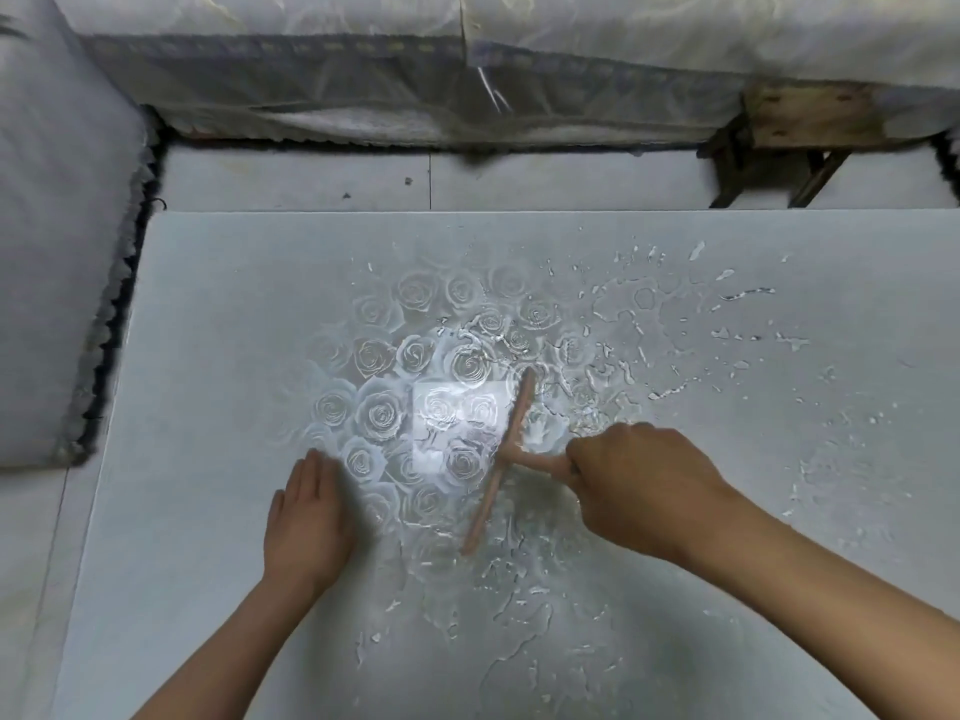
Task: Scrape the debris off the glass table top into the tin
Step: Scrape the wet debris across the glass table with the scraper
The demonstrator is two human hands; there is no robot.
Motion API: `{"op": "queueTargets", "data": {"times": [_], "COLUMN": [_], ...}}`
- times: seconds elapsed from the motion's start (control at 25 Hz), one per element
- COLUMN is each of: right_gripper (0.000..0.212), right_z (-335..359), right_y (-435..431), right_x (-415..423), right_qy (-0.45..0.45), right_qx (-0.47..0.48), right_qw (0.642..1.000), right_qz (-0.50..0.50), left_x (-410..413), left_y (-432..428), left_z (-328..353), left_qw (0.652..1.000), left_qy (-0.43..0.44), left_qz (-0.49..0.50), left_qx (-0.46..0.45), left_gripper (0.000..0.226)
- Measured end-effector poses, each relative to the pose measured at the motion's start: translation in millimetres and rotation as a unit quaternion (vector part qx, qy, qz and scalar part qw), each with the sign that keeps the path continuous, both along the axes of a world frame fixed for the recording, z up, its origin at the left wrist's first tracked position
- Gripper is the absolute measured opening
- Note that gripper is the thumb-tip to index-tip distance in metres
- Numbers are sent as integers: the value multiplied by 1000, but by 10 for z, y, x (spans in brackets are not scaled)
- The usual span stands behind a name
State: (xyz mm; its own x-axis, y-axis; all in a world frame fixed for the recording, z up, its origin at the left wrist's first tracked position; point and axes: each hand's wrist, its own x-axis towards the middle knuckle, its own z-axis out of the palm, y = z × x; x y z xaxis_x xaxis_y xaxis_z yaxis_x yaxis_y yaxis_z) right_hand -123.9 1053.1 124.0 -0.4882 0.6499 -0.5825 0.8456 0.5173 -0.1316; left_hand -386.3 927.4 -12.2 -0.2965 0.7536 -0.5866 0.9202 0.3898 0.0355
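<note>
The glass table top (218, 314) is pale grey-green, with a rose pattern showing through its middle. White flakes and streaks of debris (670, 324) lie scattered over its middle and right half, and more debris sits near the front. My right hand (639, 485) grips the handle of a pink T-shaped scraper (506, 459), whose long blade rests on the glass, slightly blurred. My left hand (306, 522) lies flat on the glass, left of the blade, fingers together, holding nothing. No tin is in view.
A sofa with a pale floral cover (363, 70) runs along the far side, and a cushioned seat (52, 252) stands at the left. A wooden stool (789, 127) stands at the back right. Tiled floor (311, 174) shows beyond the table's far edge.
</note>
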Motion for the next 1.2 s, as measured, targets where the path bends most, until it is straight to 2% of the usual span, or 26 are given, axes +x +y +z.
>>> {"op": "queueTargets", "data": {"times": [0.08,0.2,0.36,0.48,0.6,0.72,0.8,0.84,0.96,1.04,1.2], "right_gripper": [13,23,41,46,56,25,26,29,18,24,14], "right_z": [63,-87,-395,-473,-341,-92,58,103,114,32,-155], "right_y": [181,569,783,470,313,617,939,1104,1570,1772,1780], "right_x": [-23,-399,-744,-501,-236,-169,-237,-300,-484,-530,-399], "right_qy": [53,132,121,88,65,119,173,181,169,145,109], "right_qx": [28,38,17,14,-57,-166,-204,-201,-128,-91,-118], "right_qw": [998,990,991,993,994,971,948,946,962,967,966], "right_qz": [-4,-20,-58,-74,-64,-122,-170,-175,-172,-190,-200], "left_x": [96,183,284,283,263,244,243,243,241,245,217], "left_y": [18,80,225,345,397,521,641,702,896,1001,1201], "left_z": [48,65,13,-52,-53,-14,0,7,-27,-65,-166], "left_qw": [1000,1000,999,999,999,999,999,999,998,997,996], "left_qy": [5,16,31,31,34,35,32,31,32,38,28], "left_qz": [0,-1,-5,-15,-18,-28,-38,-43,-53,-64,-74], "left_qx": [-1,5,2,7,2,4,8,10,15,15,31], "left_gripper": [65,61,61,63,64,65,64,64,65,67,72]}}
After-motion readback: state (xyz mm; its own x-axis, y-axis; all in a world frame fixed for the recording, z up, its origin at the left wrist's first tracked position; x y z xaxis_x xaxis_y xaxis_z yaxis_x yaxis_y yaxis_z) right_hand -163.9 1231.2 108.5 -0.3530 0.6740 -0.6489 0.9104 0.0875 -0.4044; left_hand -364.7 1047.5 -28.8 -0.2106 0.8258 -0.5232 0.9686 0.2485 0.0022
